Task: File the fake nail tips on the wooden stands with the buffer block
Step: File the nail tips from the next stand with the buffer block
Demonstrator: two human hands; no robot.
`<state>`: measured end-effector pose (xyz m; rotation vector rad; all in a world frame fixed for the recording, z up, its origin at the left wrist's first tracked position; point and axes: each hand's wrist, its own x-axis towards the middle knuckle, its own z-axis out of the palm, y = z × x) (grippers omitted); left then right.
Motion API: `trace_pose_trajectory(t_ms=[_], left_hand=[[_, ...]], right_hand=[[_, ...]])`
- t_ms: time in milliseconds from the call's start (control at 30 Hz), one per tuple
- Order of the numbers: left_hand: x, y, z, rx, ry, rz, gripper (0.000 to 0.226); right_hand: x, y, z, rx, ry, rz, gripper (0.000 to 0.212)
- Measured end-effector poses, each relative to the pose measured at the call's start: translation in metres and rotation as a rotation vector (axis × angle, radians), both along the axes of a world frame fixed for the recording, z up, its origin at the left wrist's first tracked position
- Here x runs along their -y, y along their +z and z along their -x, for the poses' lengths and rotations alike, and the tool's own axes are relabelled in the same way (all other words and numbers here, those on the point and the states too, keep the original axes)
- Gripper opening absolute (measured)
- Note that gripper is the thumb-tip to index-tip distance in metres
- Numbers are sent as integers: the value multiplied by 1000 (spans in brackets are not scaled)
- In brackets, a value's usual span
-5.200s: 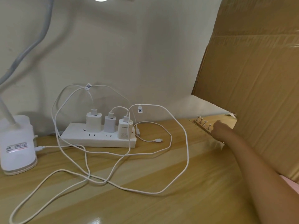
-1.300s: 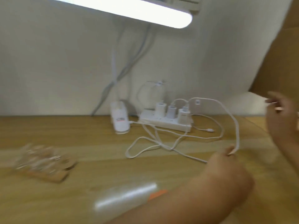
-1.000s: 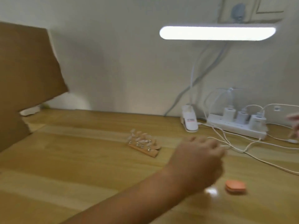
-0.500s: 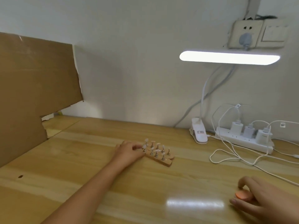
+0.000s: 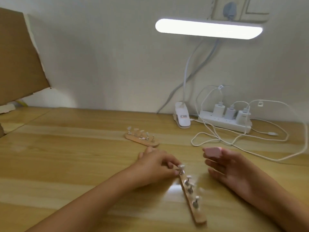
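Pulled away from the other stand (image 5: pixel 142 140) toward the table's (image 5: pixel 66 164) near edge, one wooden stand (image 5: pixel 192 203) of nail tips (image 5: pixel 189 176) now has its far end pinched by the left hand (image 5: pixel 155 164), while the right hand (image 5: pixel 234 171) has lifted the buffer block (image 5: pixel 212 151), gripped in its fingers, so filing looks ready to begin.

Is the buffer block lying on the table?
No, the right hand holds the pink buffer block up in its fingertips, while the left hand grips the near wooden stand.
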<state>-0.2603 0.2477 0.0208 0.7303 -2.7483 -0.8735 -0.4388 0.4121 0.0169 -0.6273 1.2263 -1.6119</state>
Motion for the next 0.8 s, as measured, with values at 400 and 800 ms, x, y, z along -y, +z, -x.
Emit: trace_pose_trajectory(t_ms=[400, 800], left_hand=[[-17, 11, -18, 129, -327, 65, 34], [-28, 8, -46, -14, -65, -71, 19]], right_hand=[[-6, 4, 12, 399, 174, 111, 73], [1, -8, 7, 3, 177, 128, 65]])
